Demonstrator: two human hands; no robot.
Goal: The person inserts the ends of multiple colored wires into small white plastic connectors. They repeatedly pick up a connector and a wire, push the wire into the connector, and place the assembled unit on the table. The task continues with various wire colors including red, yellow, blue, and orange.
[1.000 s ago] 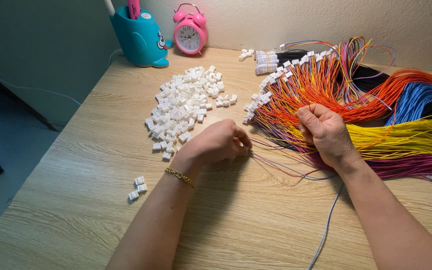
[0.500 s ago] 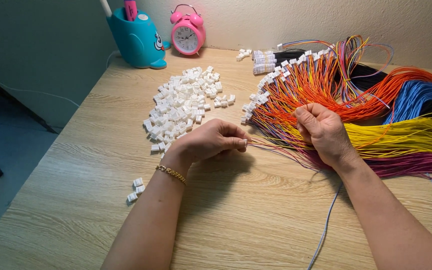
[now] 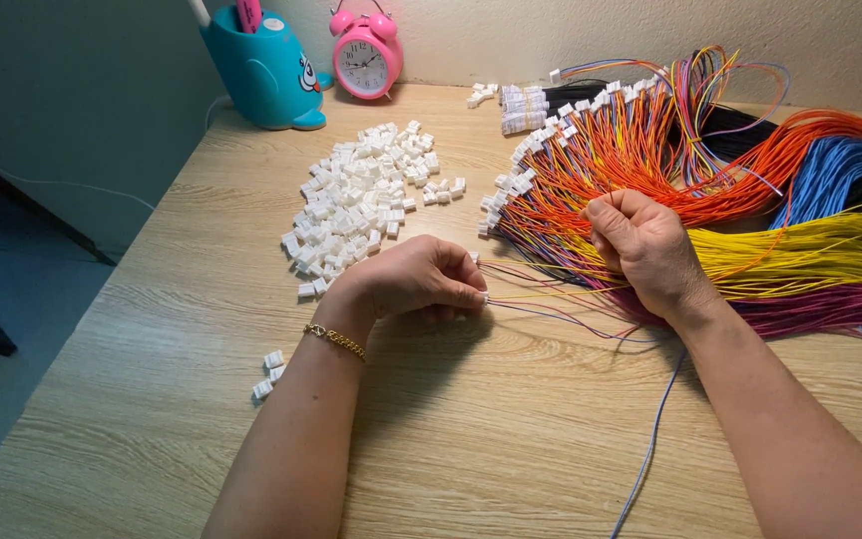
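My left hand (image 3: 413, 279) rests on the wooden table (image 3: 152, 329) with its fingers closed around a small white connector, from which thin wires (image 3: 551, 304) run to the right. My right hand (image 3: 646, 250) presses down on a fan of coloured wires (image 3: 631, 160) and pinches a few of them. A heap of loose white plastic connectors (image 3: 356, 200) lies just beyond my left hand. Wires with connectors fitted (image 3: 541, 135) lie at the back of the fan.
Thick bundles of orange, blue, yellow and purple wire (image 3: 820, 230) fill the right side. A teal pen holder (image 3: 261, 70) and a pink alarm clock (image 3: 364, 62) stand by the back wall. Three loose connectors (image 3: 268, 374) lie near the table's left edge.
My left hand has drawn slightly left and toward me, pulling the thin wires out of the fan. My right hand has stayed on the wire bundle.
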